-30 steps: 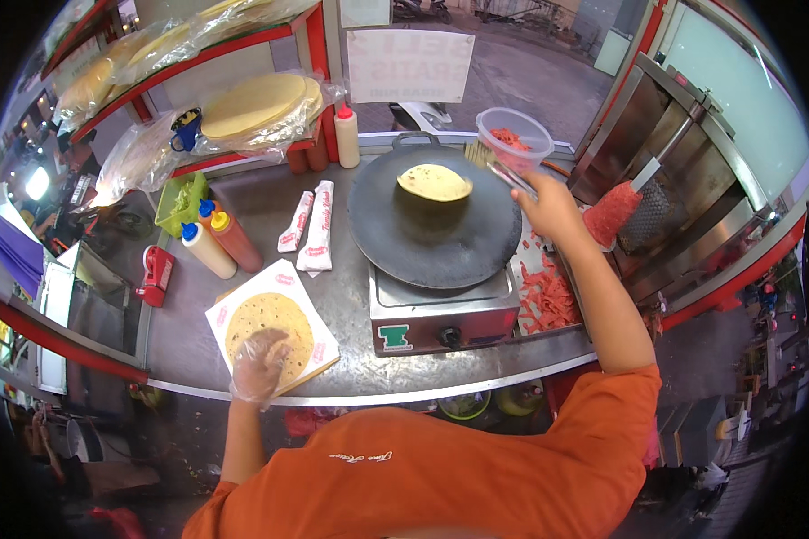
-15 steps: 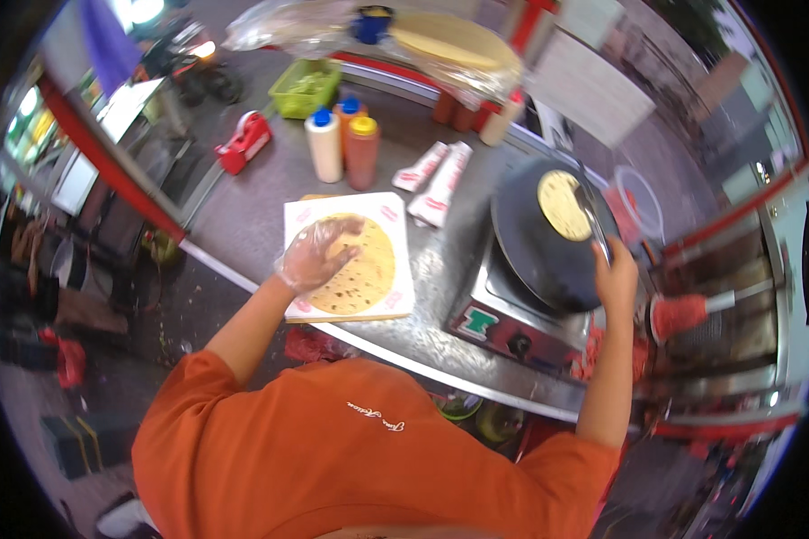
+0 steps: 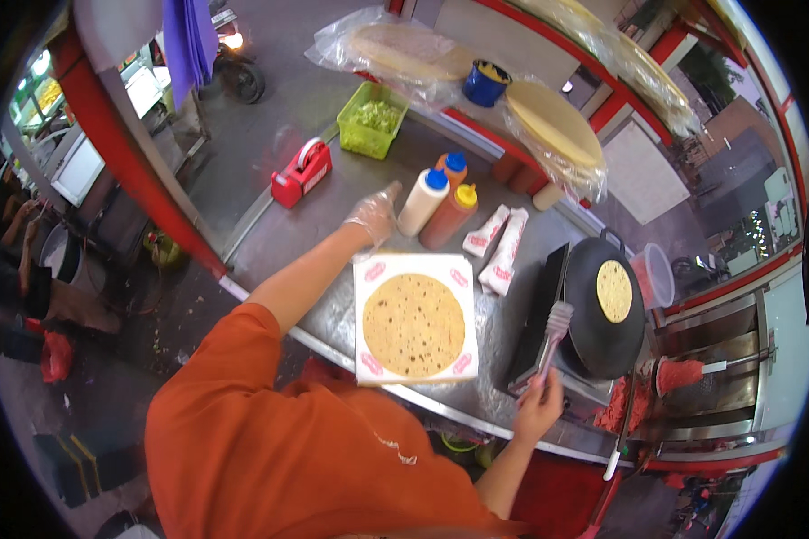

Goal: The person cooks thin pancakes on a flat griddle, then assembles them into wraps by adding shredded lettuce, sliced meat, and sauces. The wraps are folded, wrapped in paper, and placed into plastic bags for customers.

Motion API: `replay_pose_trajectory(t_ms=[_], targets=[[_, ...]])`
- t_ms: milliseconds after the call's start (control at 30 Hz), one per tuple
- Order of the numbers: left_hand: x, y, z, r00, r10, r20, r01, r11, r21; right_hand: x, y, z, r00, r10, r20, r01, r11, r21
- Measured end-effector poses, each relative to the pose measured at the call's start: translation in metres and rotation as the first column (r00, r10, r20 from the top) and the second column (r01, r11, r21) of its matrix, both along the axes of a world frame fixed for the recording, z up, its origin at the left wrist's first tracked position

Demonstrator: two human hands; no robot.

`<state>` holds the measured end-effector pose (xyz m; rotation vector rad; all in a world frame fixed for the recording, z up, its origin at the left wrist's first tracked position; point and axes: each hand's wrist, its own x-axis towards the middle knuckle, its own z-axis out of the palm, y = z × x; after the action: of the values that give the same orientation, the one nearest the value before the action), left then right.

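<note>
While the gloved left hand (image 3: 374, 214) is reaching, fingers spread and holding nothing, beside white-bodied squeeze bottle (image 3: 422, 201), right hand (image 3: 537, 415) is gripping tongs (image 3: 551, 337) by griddle (image 3: 602, 307), green basket (image 3: 372, 131) holding chopped greens, flatbread (image 3: 413, 324) lying on table (image 3: 270, 235).

At the stall counter, a square white paper sheet (image 3: 414, 319) with red printed marks at its corners lies in front of me, a round flatbread on it. At two o'clock from it, two white sachets (image 3: 497, 239) with red print lie side by side. At eleven o'clock stand three squeeze bottles (image 3: 436, 202), one white with a blue cap, two orange with blue and yellow caps. Farther up, clear plastic bags (image 3: 403, 51) wrap stacks of flatbread; another bag (image 3: 557, 130) lies at one o'clock. A pale blank board (image 3: 641, 175) leans just beyond.
</note>
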<state>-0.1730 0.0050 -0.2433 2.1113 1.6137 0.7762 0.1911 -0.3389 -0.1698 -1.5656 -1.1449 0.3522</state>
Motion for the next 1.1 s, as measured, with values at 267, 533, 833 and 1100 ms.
replay_pose_trajectory(t_ms=[267,533,833,1100], targets=[[-0.076,0.230,0.045,0.935,0.090,-0.344,-0.147,0.979,-0.143,-0.099,-0.039,-0.050,0.933,-0.072,-0.352,-0.011,0.974,-0.228],[-0.074,0.290,0.014,0.475,-0.641,-0.603,0.093,0.718,-0.690,-0.127,-0.063,-0.063,0.928,-0.079,-0.363,-0.030,0.958,-0.285],[-0.090,0.249,0.075,0.442,-0.592,-0.674,0.333,0.806,-0.489,-0.079,-0.066,-0.057,0.940,-0.093,-0.328,-0.003,0.960,-0.280],[-0.083,0.208,0.016,0.763,-0.132,-0.633,0.149,0.988,-0.026,-0.077,-0.044,-0.070,0.927,0.049,-0.371,-0.161,0.946,-0.280]])
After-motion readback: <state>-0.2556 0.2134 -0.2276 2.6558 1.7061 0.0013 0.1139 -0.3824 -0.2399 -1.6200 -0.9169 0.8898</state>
